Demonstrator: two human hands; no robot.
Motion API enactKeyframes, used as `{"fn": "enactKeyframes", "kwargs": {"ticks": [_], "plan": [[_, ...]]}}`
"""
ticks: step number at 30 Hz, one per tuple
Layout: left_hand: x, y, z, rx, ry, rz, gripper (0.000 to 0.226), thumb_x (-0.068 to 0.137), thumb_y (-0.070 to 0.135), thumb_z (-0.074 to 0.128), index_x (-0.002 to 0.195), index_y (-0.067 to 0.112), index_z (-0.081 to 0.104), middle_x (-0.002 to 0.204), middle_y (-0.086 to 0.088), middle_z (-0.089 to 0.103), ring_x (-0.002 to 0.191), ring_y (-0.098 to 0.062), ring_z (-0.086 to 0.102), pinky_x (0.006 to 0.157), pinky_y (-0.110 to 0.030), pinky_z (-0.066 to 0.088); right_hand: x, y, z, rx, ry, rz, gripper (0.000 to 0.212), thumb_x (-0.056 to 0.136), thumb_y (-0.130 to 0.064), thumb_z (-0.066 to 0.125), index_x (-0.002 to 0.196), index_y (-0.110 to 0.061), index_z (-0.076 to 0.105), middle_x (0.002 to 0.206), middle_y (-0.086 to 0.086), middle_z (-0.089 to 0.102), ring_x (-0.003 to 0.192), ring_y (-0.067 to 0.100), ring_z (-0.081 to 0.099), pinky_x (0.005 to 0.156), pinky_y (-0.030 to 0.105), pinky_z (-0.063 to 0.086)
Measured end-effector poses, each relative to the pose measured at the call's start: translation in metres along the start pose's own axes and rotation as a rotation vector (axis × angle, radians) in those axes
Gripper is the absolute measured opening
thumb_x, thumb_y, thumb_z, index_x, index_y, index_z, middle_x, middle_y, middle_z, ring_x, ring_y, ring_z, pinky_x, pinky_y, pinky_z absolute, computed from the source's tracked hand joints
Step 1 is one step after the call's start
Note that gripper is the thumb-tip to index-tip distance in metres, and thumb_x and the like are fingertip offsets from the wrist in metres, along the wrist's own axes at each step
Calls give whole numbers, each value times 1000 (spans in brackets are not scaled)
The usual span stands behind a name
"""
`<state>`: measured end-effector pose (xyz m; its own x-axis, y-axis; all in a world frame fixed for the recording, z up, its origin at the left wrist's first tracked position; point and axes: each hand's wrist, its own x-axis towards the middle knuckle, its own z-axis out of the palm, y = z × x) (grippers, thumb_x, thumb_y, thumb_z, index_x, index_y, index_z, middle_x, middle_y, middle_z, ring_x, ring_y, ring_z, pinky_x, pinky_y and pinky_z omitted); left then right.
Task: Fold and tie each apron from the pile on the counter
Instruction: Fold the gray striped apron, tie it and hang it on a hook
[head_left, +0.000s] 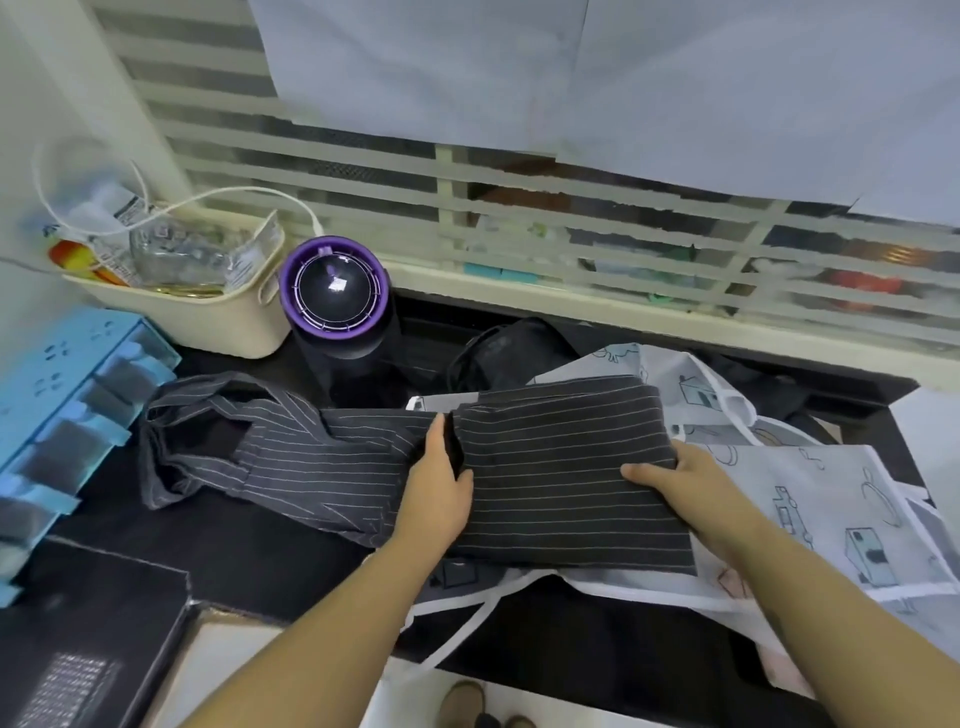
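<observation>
A dark pinstriped apron (561, 467) lies across the black counter (244, 551), its right part folded into a thick rectangle and its left part trailing out loose toward the left. My left hand (439, 486) grips the cloth at the left edge of the folded part, thumb on top. At the folded part's right edge my right hand (691, 483) holds the cloth, thumb on top and fingers tucked under the fold. Beneath it lies a white apron (810, 499) with printed drawings, its white straps hanging over the counter's front edge.
A black and purple cylindrical appliance (337, 312) stands behind the apron. A cream basket (218, 322) of clutter sits at back left, a blue plastic rack (67, 410) at far left. Dark boxes (93, 634) lie at the front left. A black bag (504, 353) rests behind the pile.
</observation>
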<state>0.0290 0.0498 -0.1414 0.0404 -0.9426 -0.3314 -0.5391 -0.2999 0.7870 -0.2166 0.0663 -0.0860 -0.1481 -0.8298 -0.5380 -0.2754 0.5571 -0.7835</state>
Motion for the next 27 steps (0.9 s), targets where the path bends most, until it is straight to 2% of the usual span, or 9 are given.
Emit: {"fn": "enactKeyframes", "kwargs": {"ticks": [3,6,8,13,17,20,22,25,27], "plan": [[-9,10,19,164,70,63,71,94,13,55,151,24,15,141,-7,39,117,-20,50,93,-26,42,-3,5,-21,-14,48,66,18,87,-13,66,105,-13,65,89,7,75,83,29,72,88,47,54],[-19,17,32,446,237,450,60,83,14,67,138,19,45,129,-6,46,106,-22,56,87,-33,49,-8,6,-34,4,69,114,16,89,-16,64,105,-13,65,86,9,75,81,31,72,86,49,55],[-25,23,46,519,135,580,54,87,19,64,138,17,47,136,-5,45,112,-23,55,92,-35,49,-12,0,-42,29,98,119,17,89,-16,63,105,-12,63,86,11,74,80,33,71,83,49,56],[-14,40,71,111,-260,137,59,99,26,47,151,18,19,154,0,20,134,-20,36,113,-32,30,-37,-46,-59,39,24,57,16,90,-9,58,105,-12,61,83,13,73,71,28,69,66,37,55],[-6,69,81,-555,-466,-105,53,98,13,49,147,24,33,146,-4,42,124,-21,50,110,-39,38,-63,-96,-46,-30,-116,-143,20,86,-14,61,103,-24,64,89,4,71,74,18,70,65,30,54],[-11,84,71,-1018,-588,-314,30,100,17,39,125,13,56,114,-11,65,97,-24,63,85,-36,55,-67,-112,-3,-226,-153,-265,43,78,-25,69,120,-29,57,98,-1,68,86,17,67,77,36,58],[-3,48,51,-1000,-506,-425,31,99,28,44,109,7,63,98,-14,68,84,-26,66,74,-38,57,-62,-105,38,-321,-210,-351,54,83,-28,68,133,-26,46,98,-6,64,86,11,64,78,30,57],[36,-63,24,-936,-232,-595,57,83,51,66,127,15,60,120,-17,65,102,-36,65,94,-64,44,-50,-83,84,-426,-343,-347,76,87,-49,60,149,-27,22,103,-9,63,96,8,61,87,28,50],[27,-90,-14,-945,-113,-653,59,81,57,66,122,15,64,114,-19,67,102,-39,65,95,-65,44,-37,-65,94,-489,-365,-305,76,88,-52,56,151,-30,18,120,-9,60,112,12,55,101,36,45]]}}
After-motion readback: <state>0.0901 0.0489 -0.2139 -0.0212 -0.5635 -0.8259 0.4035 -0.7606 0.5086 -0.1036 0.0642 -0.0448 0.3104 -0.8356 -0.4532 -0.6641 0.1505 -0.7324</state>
